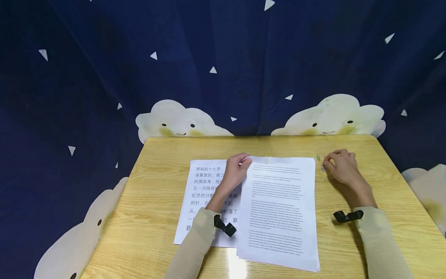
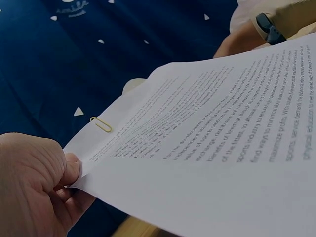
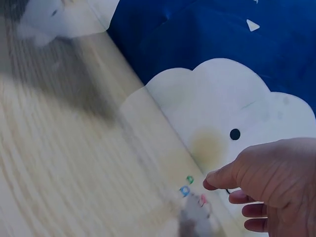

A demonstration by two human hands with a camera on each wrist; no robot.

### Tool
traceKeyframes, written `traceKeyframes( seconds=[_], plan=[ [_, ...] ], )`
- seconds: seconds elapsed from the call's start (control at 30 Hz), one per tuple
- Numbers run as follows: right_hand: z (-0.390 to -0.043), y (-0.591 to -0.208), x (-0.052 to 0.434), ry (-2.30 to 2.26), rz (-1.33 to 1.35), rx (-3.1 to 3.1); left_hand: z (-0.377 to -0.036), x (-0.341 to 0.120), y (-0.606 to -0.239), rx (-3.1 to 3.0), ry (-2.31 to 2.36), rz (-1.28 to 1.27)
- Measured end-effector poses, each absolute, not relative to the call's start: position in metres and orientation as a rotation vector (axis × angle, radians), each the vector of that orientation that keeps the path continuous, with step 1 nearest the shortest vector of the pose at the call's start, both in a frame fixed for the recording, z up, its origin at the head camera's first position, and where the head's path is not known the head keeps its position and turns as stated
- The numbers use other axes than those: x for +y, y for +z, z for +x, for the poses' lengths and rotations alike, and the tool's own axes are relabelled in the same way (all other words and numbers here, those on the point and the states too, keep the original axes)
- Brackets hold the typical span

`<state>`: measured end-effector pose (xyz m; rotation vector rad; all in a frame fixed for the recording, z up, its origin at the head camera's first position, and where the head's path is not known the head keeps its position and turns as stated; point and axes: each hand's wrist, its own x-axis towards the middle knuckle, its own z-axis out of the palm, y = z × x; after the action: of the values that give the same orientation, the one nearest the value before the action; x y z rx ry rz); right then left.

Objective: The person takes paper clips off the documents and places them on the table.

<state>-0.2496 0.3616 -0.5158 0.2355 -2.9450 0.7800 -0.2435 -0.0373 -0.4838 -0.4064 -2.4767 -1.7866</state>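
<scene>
My left hand (image 1: 234, 172) pinches the upper left corner of a stack of printed English sheets (image 1: 278, 217), thumb on top and fingers beneath. In the left wrist view the held corner is raised and the paper (image 2: 207, 143) bends. A yellow paper clip (image 1: 266, 159) sits on the stack's top edge, just right of that hand. Over on the right, my right hand (image 1: 343, 168) hovers by three loose paper clips: a green one (image 1: 318, 158), a pink one (image 1: 325, 157) and a bluish-purple one (image 1: 322, 168). Its thumb and fingers are apart, with nothing between them in the right wrist view.
Partly under the left forearm lies a sheet with large Chinese print (image 1: 205, 193), overlapped by the English stack. Both rest on a wooden table (image 1: 146, 201). Behind its far edge hangs a dark blue curtain (image 1: 195, 46) with white clouds and triangles.
</scene>
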Motion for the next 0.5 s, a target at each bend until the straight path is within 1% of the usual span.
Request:
traceKeyframes(
  seconds=[0.27,0.5],
  plan=[
    [-0.249,-0.497,0.349,0.711,0.350,-2.811,-0.244,-0.037,-0.485,-2.467,-1.796,-0.422],
    [-0.246,-0.479,0.335,0.757,0.330,-2.801,-0.243,-0.035,-0.486,-2.471,-1.820,-0.424]
  ],
)
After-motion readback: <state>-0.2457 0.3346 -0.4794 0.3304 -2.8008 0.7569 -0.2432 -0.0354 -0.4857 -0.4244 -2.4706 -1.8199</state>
